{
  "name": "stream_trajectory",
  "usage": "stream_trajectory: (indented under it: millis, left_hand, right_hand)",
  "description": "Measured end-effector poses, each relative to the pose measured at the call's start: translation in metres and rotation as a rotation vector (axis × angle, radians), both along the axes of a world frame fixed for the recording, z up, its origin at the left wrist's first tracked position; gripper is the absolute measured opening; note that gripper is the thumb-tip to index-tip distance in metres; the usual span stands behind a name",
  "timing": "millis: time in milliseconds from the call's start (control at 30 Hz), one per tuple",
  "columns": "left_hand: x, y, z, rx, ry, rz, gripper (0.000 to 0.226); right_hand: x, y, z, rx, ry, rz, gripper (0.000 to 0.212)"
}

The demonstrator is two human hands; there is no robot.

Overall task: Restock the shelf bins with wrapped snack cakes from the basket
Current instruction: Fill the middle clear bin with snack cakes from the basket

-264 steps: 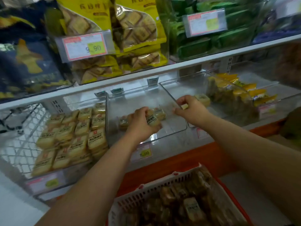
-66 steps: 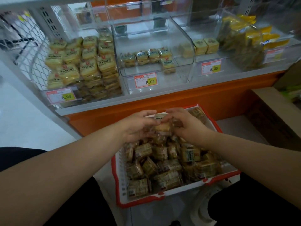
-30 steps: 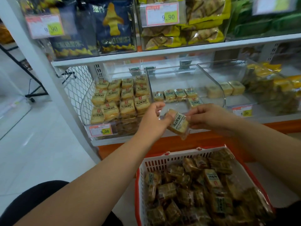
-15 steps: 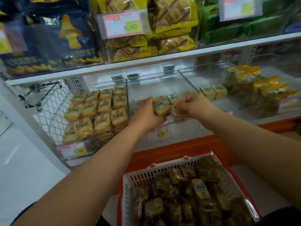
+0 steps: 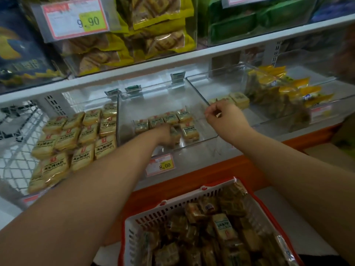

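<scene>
Single head-worn view, wide-angle, facing forward and down: shelf bins point(image 5: 167, 120) close ahead, basket point(image 5: 146, 223) directly below.

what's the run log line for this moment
left hand: placing snack cake in middle bin | right hand: at bin edge | basket: full

The left hand point(image 5: 165, 135) is smeared by motion inside the clear middle bin point(image 5: 199, 104), so whether its fingers grip the wrapped cake point(image 5: 175, 134) against them cannot be told. The right hand point(image 5: 223, 117), at that bin's right wall, hides its fingertips behind its knuckles. Below the bin, the basket point(image 5: 146, 217) is cut off by the bottom edge and its cakes' print is unreadable. Left of the bin, the lower stacked cakes point(image 5: 63, 139) blur together
</scene>
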State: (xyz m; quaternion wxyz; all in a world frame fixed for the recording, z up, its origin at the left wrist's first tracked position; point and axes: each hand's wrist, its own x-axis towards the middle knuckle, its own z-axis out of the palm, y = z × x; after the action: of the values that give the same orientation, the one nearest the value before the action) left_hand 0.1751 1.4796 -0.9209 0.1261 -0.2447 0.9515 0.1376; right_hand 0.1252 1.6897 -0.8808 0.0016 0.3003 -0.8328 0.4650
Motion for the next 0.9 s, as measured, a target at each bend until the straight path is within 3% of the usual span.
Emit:
stream_trajectory:
  millis: [167,433,567,700,800,900]
  left_hand:
    - [-0.011,-0.006,-0.004,-0.057,-0.045,-0.062,0.075]
    - [-0.017,-0.006,-0.014,-0.089,0.059,-0.139,0.1]
    - [-0.018,-0.006,-0.013,-0.007,0.079,-0.123,0.094]
    - [-0.02,0.002,-0.013,-0.112,0.022,-0.107,0.095]
    - [-0.021,0.005,-0.012,-0.132,0.025,-0.089,0.1]
    - [-0.016,0.001,-0.012,-0.03,0.051,-0.061,0.105]
  right_hand:
    - [-0.001,0.002,-0.001,-0.025,0.006,0.027,0.008]
    - [0.0,0.011,-0.004,0.024,0.032,0.095,0.016]
    - [0.003,0.012,-0.006,0.025,0.034,0.097,0.021]
    - [0.005,0.014,-0.007,0.022,0.059,0.1,0.026]
    - [0.005,0.014,-0.006,0.003,0.057,0.095,0.02]
    - [0.005,0.013,-0.007,0.003,0.058,0.087,0.015]
